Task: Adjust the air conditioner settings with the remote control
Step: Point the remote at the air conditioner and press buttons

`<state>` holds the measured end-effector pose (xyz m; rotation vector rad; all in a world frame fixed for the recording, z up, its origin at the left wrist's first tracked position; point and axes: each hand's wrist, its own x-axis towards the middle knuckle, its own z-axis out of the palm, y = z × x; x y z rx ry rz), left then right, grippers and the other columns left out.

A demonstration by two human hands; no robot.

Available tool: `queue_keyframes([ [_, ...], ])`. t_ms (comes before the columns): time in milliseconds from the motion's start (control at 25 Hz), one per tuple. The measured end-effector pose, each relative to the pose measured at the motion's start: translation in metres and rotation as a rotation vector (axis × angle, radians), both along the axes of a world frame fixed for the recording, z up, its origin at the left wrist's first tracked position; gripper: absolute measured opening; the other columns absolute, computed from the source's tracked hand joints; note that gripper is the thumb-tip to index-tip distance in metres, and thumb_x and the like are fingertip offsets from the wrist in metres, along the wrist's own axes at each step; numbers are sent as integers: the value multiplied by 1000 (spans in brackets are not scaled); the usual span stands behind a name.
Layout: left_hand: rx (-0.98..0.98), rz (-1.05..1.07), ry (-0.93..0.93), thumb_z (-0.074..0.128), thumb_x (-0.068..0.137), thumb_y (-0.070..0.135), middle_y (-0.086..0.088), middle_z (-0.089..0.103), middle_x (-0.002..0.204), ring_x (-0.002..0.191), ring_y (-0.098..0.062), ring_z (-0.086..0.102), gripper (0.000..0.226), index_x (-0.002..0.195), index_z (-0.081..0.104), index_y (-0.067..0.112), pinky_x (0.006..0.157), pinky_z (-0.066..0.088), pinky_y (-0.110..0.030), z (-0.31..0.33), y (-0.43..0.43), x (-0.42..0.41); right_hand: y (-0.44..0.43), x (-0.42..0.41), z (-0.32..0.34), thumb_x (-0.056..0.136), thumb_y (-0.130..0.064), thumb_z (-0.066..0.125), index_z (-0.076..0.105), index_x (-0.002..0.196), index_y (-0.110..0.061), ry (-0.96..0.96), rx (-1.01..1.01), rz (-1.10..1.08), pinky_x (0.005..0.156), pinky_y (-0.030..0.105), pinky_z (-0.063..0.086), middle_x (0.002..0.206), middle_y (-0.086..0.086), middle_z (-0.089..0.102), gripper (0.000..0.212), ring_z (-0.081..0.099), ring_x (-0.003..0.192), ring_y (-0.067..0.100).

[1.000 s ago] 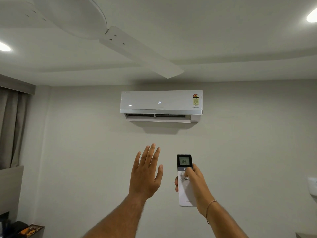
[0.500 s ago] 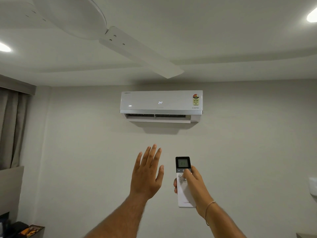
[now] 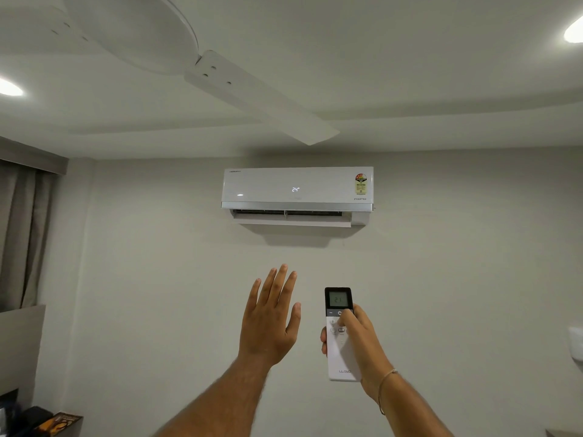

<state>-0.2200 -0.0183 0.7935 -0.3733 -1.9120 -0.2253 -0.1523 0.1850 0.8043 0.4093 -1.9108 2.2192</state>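
Observation:
A white air conditioner [image 3: 296, 190] hangs high on the wall ahead, its front panel reading 24 and its lower flap open. My right hand [image 3: 359, 339] holds a slim white remote control [image 3: 339, 345] upright and pointed at the unit, thumb resting on the buttons just under its dark screen. The remote's screen shows two faint digits that look like 21. My left hand [image 3: 271, 316] is raised beside the remote, back towards me, fingers straight and slightly apart, holding nothing.
A white ceiling fan [image 3: 220, 77] stands still overhead, one blade reaching towards the air conditioner. Grey curtains [image 3: 22, 234] hang at the left. Ceiling lights [image 3: 9, 88] glow at both upper sides. Small dark objects [image 3: 56, 422] sit on a ledge at the bottom left.
The remote's screen reading changed from 24 to a lower number. My right thumb shifted slightly on the buttons. The left hand stayed raised almost in place.

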Motion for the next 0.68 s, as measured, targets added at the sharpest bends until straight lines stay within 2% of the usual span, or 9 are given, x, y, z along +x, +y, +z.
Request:
queue_keyframes([
  [400,3,5,-9,34,109,46,4,10,180,166,-16,6,66,170,20,27,133,15,-49,0,1,7,1,4,1,109,-21,49,61,121,-17,11,-2,-1,56,33,61,77,19,77,17,71,58,28],
  [680,4,-5,-12,32,109,48,3,12,180,166,-16,7,66,170,21,27,133,15,-49,-1,3,12,0,8,1,114,-29,48,61,128,-25,22,26,-41,56,31,62,79,15,81,19,75,59,25],
])
